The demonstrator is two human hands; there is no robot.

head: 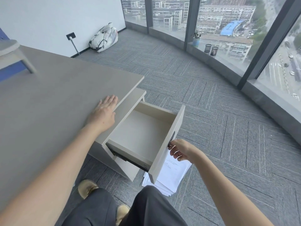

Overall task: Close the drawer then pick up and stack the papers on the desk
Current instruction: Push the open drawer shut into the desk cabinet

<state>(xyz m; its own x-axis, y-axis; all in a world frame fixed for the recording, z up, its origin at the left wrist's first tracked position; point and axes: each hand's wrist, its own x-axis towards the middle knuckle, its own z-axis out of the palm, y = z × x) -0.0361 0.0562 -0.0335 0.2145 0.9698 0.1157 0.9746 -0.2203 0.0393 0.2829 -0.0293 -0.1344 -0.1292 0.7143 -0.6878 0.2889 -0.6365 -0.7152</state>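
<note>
A pale wooden drawer [143, 132] stands pulled far out from under the grey desk [48, 103], and nothing lies inside it. My right hand [181, 150] has its fingers curled at the dark handle on the drawer front [171, 139]. A loose pile of white printed papers [172, 175] lies on the carpet below the drawer front, partly hidden by it and by my knee. My left hand [104, 111] rests flat on the desk top near its right edge, fingers spread, holding nothing.
Grey carpet stretches right and ahead to curved floor-to-ceiling windows. A white bag [104, 37] leans on the far wall. Two black mesh bins [211, 49] and a potted plant [196, 39] stand on the window ledge. A stool [14, 54] stands at the left.
</note>
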